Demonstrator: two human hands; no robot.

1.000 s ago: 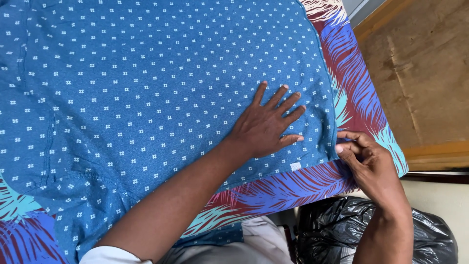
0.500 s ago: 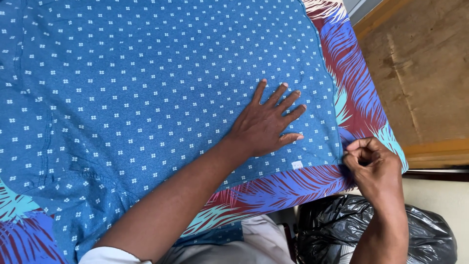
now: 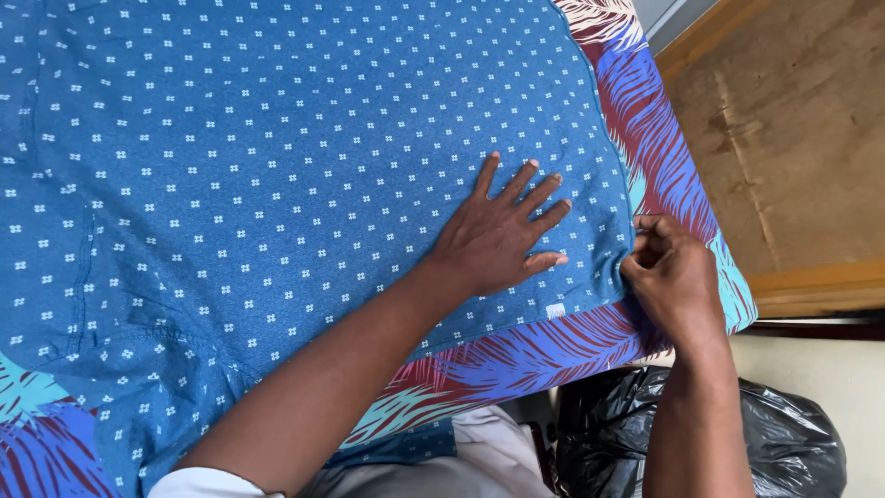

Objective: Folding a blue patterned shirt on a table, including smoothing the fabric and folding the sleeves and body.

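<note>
While the left hand (image 3: 502,240) lies flat with its fingers spread wide on the blue dotted garment (image 3: 277,184), pressing nothing between them, the right hand (image 3: 673,277) is curled in tight at the cloth's edge, fingertips bunched together. It looks to be pinching the garment's hem at the corner, though the grip itself is tucked under the knuckles, so I can only call it likely.

How far along? Most of the garment already lies smooth and spread across the palm-leaf printed sheet (image 3: 664,138) that covers the surface. What's left, by my reading, sits in two places: a small pucker right at the pinched edge, and a patch of rumpled folds out at about eight o'clock from the flat hand, near the lower left of the view.

As for placement, the garment fills nearly everything from nine through twelve o'clock of the left hand, and runs under that palm. Its right edge falls at three o'clock of the left hand, exactly where the right hand works. A small white tag (image 3: 555,311) shows at five o'clock of the left hand. A black plastic bag (image 3: 784,433) sits below the right forearm, off the surface.
</note>
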